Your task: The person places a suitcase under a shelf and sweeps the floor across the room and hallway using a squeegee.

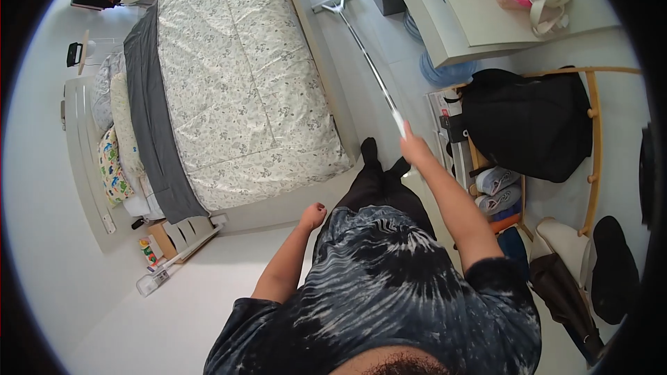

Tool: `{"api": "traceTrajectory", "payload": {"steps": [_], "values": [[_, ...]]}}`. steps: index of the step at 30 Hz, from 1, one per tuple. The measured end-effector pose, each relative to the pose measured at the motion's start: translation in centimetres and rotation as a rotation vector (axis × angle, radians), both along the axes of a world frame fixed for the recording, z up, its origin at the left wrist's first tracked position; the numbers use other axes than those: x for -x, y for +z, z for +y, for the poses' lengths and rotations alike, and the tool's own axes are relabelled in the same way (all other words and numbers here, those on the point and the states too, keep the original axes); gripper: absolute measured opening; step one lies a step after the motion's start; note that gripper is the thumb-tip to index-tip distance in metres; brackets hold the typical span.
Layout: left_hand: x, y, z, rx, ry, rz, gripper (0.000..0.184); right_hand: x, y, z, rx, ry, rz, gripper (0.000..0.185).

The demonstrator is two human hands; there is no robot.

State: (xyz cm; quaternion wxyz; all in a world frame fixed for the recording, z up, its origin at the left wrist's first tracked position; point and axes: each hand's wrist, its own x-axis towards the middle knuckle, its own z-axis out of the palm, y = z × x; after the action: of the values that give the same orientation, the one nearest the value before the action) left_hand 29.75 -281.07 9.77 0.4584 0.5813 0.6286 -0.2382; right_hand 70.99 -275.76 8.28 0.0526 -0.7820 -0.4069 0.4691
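Note:
My right hand (415, 149) is closed around the white grip at the near end of a long-handled flat mop (375, 73). The shiny metal pole slants forward and away from me. Its flat head (333, 3), joined by a white forked bracket, lies on the floor in the passage beside the bed (229, 83). My left hand (314, 216) hangs by my left hip with the fingers curled in; nothing shows in it.
On the right are a white desk (479, 35), blue water bottles (445, 69) under it, and a wooden rack with a black backpack (531, 125) and shoes (497, 191). A white stick appliance (154, 280) stands by a bedside box (182, 239) at left.

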Motion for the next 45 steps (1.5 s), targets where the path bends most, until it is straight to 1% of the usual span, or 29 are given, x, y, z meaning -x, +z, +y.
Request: {"api": "traceTrajectory", "payload": {"steps": [3, 4, 7, 8, 9, 10, 12, 13, 15, 17, 20, 21, 22, 25, 26, 27, 28, 30, 31, 33, 34, 36, 37, 38, 40, 41, 42, 43, 45], "values": [[-0.7, -1.6, 2.2, 0.052, -0.037, -0.016, 0.037, -1.3, 1.9, -13.6, 0.064, 0.006, -0.062, 0.066], [-1.1, -1.9, 3.1, 0.056, -0.044, -0.02, 0.037, -1.7, 5.3, -17.7, 0.183, -0.002, -0.057, 0.067], [-3.9, -2.7, 7.0, 0.031, -0.127, -0.101, 0.038, -2.3, 11.0, -34.8, 0.23, 0.027, -0.139, 0.071], [-5.0, -2.4, 8.4, 0.004, -0.151, -0.131, 0.037, -1.5, 15.6, -37.3, 0.372, 0.041, -0.175, 0.074], [-6.0, -2.2, 9.5, -0.02, -0.173, -0.159, 0.037, -0.6, 17.9, -41.5, 0.429, 0.091, -0.197, 0.076], [-6.9, -2.4, 10.6, -0.02, -0.178, -0.161, 0.037, 0.4, 18.3, -46.8, 0.457, 0.073, -0.184, 0.074], [-8.2, -2.5, 12.6, -0.065, -0.142, -0.256, 0.036, 3.9, 23.4, -45.7, 0.609, 0.051, -0.188, 0.072], [-8.7, -2.0, 13.3, -0.065, -0.158, -0.251, 0.036, 5.2, 22.7, -46.1, 0.607, 0.039, -0.179, 0.072], [-10.0, -0.8, 14.7, 0.009, -0.087, -0.28, 0.035, 7.9, 20.2, -45.8, 0.415, -0.049, -0.153, 0.07], [-9.9, -0.5, 15.3, 0.003, -0.128, -0.274, 0.035, 9.1, 17.4, -41.6, 0.164, -0.128, -0.138, 0.069], [-7.8, -1.1, 15.6, -0.02, -0.217, -0.263, 0.035, 8.3, 10.9, -29.8, 0.082, -0.212, -0.075, 0.067], [-7.1, -1.0, 15.8, -0.019, -0.268, -0.227, 0.036, 7.1, 9.5, -23.9, 0.205, -0.22, -0.028, 0.068], [-6.4, -0.8, 16.0, -0.02, -0.319, -0.191, 0.036, 6.0, 6.6, -19.5, 0.174, -0.222, -0.025, 0.067], [-3.7, -0.7, 16.4, -0.059, -0.316, -0.146, 0.037, 2.3, 1.6, -3.9, 0.016, -0.211, 0.023, 0.062], [-3.0, -0.5, 16.6, -0.078, -0.293, -0.121, 0.037, 1.0, -2.6, 0.7, -0.042, -0.193, 0.023, 0.062], [-2.5, 0.1, 16.8, -0.076, -0.265, -0.104, 0.037, -0.1, -2.3, 6.2, -0.065, -0.191, 0.01, 0.062], [-1.9, 0.3, 16.7, -0.078, -0.276, -0.098, 0.037, -1.2, -0.4, 11.5, 0.005, -0.232, 0.14, 0.061], [-0.7, 0.1, 17.1, -0.071, -0.229, -0.089, 0.038, -1.8, 0.2, 18.5, -0.088, -0.183, 0.02, 0.06], [-0.4, -0.4, 17.3, -0.062, -0.246, -0.085, 0.038, -1.6, -0.1, 20.0, -0.145, -0.151, -0.07, 0.06], [0.7, -1.0, 16.9, -0.037, -0.135, -0.095, 0.039, -0.7, 2.4, 19.3, -0.096, -0.177, -0.051, 0.06], [0.8, -1.3, 16.7, -0.025, -0.141, -0.1, 0.039, -0.7, 3.6, 18.7, -0.067, -0.188, -0.043, 0.059], [0.2, -1.9, 16.6, -0.001, -0.185, -0.119, 0.039, -0.1, 1.7, 12.7, -0.035, -0.157, -0.076, 0.057], [-0.4, -2.1, 16.7, 0.007, -0.185, -0.13, 0.039, 0.1, -0.1, 8.4, -0.024, -0.205, -0.072, 0.055], [-1.1, -2.2, 16.6, 0.009, -0.195, -0.135, 0.038, 0.6, -2.0, 2.7, -0.099, -0.239, -0.096, 0.054], [-2.7, -2.5, 16.6, 0.018, -0.195, -0.148, 0.038, 0.9, 2.2, -7.5, 0.079, -0.188, -0.17, 0.057], [-3.6, -2.5, 16.5, 0.027, -0.206, -0.159, 0.037, 1.5, 2.9, -13.6, 0.132, -0.163, -0.23, 0.059], [-4.5, -2.6, 16.7, 0.031, -0.221, -0.169, 0.037, 2.1, 5.1, -19.1, 0.238, -0.153, -0.215, 0.058], [-5.4, -2.4, 17.0, 0.043, -0.264, -0.177, 0.038, 3.1, 6.9, -25.3, 0.246, -0.169, -0.204, 0.059], [-6.6, -2.8, 17.0, 0.033, -0.305, -0.198, 0.038, 5.6, 11.2, -36.9, 0.327, -0.12, -0.293, 0.061]]}}
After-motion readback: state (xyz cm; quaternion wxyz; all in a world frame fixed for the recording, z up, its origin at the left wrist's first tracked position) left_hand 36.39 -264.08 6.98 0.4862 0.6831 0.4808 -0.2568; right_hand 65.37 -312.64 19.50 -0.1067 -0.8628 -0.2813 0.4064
